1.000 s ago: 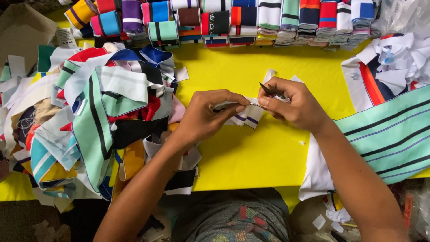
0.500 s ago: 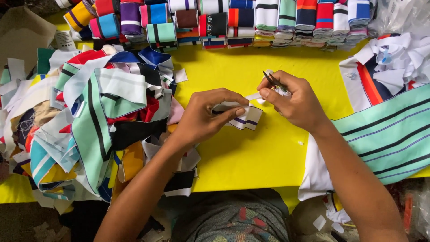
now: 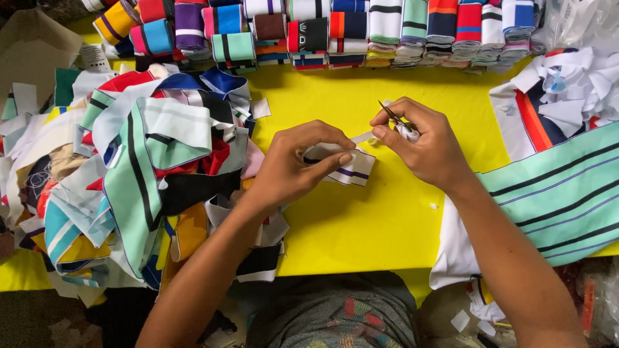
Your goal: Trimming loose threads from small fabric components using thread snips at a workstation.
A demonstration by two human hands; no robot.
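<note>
A small white knit collar piece with dark stripes (image 3: 348,169) is pinched closed in the left hand (image 3: 293,169), just above the yellow table (image 3: 361,225). The right hand (image 3: 429,149) is clamped on one pair of small snips (image 3: 393,117), touching its edge. One loose heap (image 3: 129,174) lies beyond the left hand, apparently untrimmed; one folded row (image 3: 387,29) lies ahead.

Snips (image 3: 392,117) mostly buried in right hand (image 3: 425,145), only the blade tips show. Left hand (image 3: 298,164) covers half the striped fabric piece (image 3: 351,173). Folded rolls (image 3: 387,26) cropped by top edge. Mint striped cloth (image 3: 561,193) runs off the right.
</note>
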